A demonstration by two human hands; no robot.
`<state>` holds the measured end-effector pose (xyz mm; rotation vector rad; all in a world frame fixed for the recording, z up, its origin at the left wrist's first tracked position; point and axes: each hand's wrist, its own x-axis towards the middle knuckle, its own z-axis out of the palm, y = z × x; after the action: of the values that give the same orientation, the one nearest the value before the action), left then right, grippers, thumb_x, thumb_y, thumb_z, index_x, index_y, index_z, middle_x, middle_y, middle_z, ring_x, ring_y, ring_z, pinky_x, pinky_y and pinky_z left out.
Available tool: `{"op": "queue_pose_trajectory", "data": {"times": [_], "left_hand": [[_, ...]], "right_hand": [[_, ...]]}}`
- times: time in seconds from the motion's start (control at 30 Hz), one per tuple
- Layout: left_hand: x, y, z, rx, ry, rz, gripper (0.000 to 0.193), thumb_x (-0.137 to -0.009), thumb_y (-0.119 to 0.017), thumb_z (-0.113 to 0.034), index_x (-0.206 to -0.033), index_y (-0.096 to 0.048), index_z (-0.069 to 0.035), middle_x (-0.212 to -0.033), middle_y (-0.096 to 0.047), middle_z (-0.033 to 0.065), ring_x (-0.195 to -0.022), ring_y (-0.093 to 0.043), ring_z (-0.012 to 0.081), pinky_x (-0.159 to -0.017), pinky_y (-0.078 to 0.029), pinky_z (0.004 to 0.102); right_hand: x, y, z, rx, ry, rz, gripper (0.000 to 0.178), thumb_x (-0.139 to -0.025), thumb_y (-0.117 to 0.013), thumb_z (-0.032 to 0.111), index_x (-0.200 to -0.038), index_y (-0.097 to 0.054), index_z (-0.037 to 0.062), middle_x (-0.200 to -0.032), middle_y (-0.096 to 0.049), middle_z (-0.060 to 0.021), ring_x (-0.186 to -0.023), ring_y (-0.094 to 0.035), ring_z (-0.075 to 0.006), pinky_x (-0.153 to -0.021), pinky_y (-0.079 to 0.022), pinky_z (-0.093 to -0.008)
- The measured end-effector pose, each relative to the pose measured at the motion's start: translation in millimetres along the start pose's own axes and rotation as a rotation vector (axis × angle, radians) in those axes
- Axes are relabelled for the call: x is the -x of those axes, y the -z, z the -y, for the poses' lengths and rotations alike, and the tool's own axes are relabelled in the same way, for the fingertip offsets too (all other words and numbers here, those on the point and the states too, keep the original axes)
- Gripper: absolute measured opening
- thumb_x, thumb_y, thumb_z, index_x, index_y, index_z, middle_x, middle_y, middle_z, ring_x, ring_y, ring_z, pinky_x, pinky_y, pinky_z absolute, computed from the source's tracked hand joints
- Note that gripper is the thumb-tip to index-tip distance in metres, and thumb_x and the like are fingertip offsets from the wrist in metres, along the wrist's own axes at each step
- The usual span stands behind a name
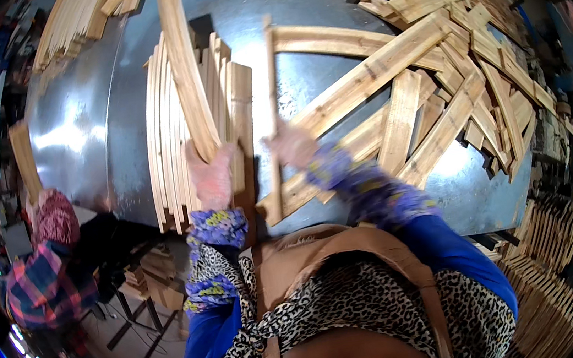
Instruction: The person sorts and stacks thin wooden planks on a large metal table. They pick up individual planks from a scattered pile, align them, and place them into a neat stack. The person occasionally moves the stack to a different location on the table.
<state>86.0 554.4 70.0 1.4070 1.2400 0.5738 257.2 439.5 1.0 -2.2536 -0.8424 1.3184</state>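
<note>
My left hand point(213, 177), a little blurred, is closed round the near end of a long wooden slat point(186, 70). That slat lies tilted over a row of slats point(166, 140) packed side by side on the metal table. To the right of the row, my right hand point(293, 146) is closed on another wooden slat point(272, 73), seen narrow edge on. Its fingers are smeared by motion. Beyond this hand, a broad slat point(377, 71) slants toward the loose pile.
A large jumbled pile of wooden slats point(459, 72) covers the table's right side. More slats point(71, 26) are stacked at the far left of the metal table point(67, 113). A co-worker in a plaid top point(46, 287) stands at left. Stacked slats point(545, 276) stand at lower right.
</note>
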Motion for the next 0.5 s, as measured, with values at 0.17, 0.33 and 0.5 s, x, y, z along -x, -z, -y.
{"op": "queue_pose_trajectory", "data": {"times": [0.17,0.33,0.5], "left_hand": [[-112.8,-121.0,-125.0,-0.08,-0.428,0.139,0.076,-0.084,-0.091,-0.034,-0.14,-0.061,0.008,-0.113,-0.075,0.0207,-0.101,-0.072,0.0293,-0.092,-0.059,0.0416],[-165.3,-255.9,-229.6,-0.167,-0.77,0.153,0.104,-0.086,-0.085,-0.055,-0.158,-0.048,0.011,-0.151,-0.062,0.034,-0.143,-0.06,0.044,-0.121,-0.044,0.0481],[-180.7,-319.3,-106.6,-1.109,-0.922,0.6,0.102,-0.082,-0.083,-0.061,-0.164,-0.048,-0.011,-0.166,-0.045,0.0237,-0.154,-0.044,0.0423,-0.125,-0.04,0.0557]], "right_hand": [[8.1,-73.8,33.8,0.085,0.203,0.228,0.116,-0.105,-0.052,0.072,-0.172,-0.003,-0.0085,-0.129,-0.072,-0.0345,-0.118,-0.072,-0.0466,-0.102,-0.057,-0.0501],[41.3,-19.8,-39.7,-0.797,0.195,0.169,0.07,-0.11,-0.059,0.037,-0.166,-0.039,0.0012,-0.136,-0.071,-0.0256,-0.127,-0.07,-0.0321,-0.106,-0.055,-0.0367],[64.6,21.2,-106.2,-1.199,-0.098,-0.601,0.066,-0.106,-0.068,0.016,-0.161,-0.038,-0.0043,-0.129,-0.068,-0.0145,-0.115,-0.068,-0.0244,-0.09,-0.059,-0.0357]]}}
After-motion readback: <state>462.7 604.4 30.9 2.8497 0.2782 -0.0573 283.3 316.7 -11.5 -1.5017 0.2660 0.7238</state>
